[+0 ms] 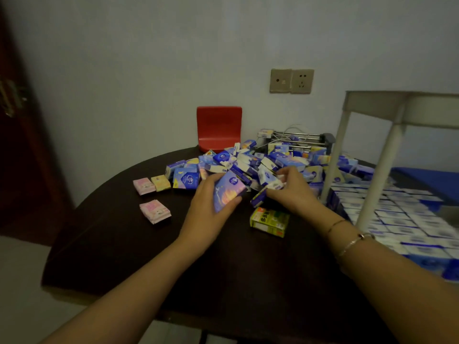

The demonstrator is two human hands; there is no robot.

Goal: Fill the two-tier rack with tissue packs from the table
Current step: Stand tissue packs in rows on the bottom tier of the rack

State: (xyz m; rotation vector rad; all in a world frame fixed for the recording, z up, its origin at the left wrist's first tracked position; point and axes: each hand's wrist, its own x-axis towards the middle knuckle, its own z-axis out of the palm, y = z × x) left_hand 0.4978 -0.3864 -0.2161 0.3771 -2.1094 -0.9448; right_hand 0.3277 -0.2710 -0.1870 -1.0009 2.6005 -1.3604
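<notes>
Left fingers [231, 203]: curled under the lower edge of one tissue pack, thumb along its far side, so the left hand [211, 207] grips it.
Held pack [228, 192]: flat rectangular packet in glossy film, purple fading to pink and orange, tilted up off the counter.
Right fingers [278, 180]: bent and closed on small white and blue packs at the near edge of the heap; the right hand [293, 192] covers them, so the exact number cannot be told.
Right wrist: two thin bracelets [352, 240], one a fine cord, one a metal chain.
Heap of tissue packs [260, 162]: many small blocky packets, blue, white and lilac, lying at all angles just beyond both hands.
Green-yellow pack [269, 220]: a boxy printed packet lying flat, just below the right hand.
Pink packs [155, 211]: two soft squarish packets and a pale yellow one [161, 182], left of the heap and apart from it.
Counter [149, 256]: dark, smooth, with a rounded edge.
Two-tier rack [382, 160]: white, matt, round posts under a flat upper tray; its lower tier holds neat rows of white and blue packs [402, 219].
Red chair back [219, 127]: smooth plastic, behind the counter.
Wire rack [298, 140]: thin metal rods beyond the heap.
Wall sockets [291, 81]: two beige square plates.
</notes>
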